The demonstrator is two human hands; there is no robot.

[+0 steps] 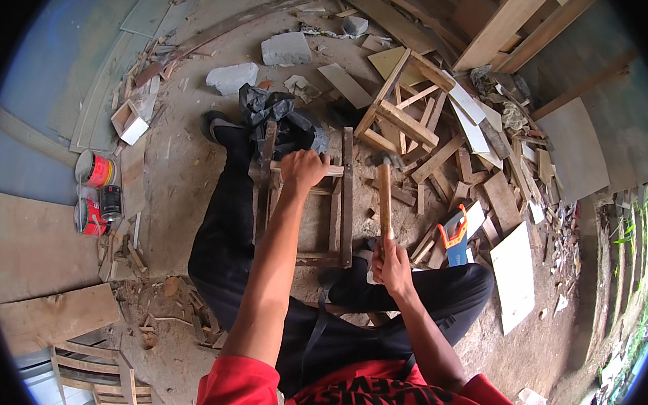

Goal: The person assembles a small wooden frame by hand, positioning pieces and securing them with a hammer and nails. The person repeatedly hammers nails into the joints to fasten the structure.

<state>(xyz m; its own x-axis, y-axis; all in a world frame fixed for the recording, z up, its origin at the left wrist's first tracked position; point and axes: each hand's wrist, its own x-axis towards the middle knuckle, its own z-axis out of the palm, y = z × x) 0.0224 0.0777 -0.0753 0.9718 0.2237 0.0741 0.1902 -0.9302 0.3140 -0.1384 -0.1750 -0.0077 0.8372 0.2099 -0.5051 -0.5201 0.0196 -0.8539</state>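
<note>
while the person sits on the dirt floor (180,159) with legs spread, the left hand (301,171) is clamped over the top rail of a small wooden frame (339,201) that lies between the knees. the right hand (391,264) is wrapped tight around the lower end of a hammer (384,191), whose wooden handle points away from the body and whose dark metal head sits just beside the frame's right rail, near its upper end; whether it touches the wood, i cannot tell. a crumpled black plastic bag (282,116) lies just beyond the frame. an orange-handled saw (456,235) rests on the floor to the right of the hammer hand, among scattered wood offcuts (440,158). well off to the left stand red paint cans (96,172), and two grey stone blocks (285,49) lie farther out.
</note>
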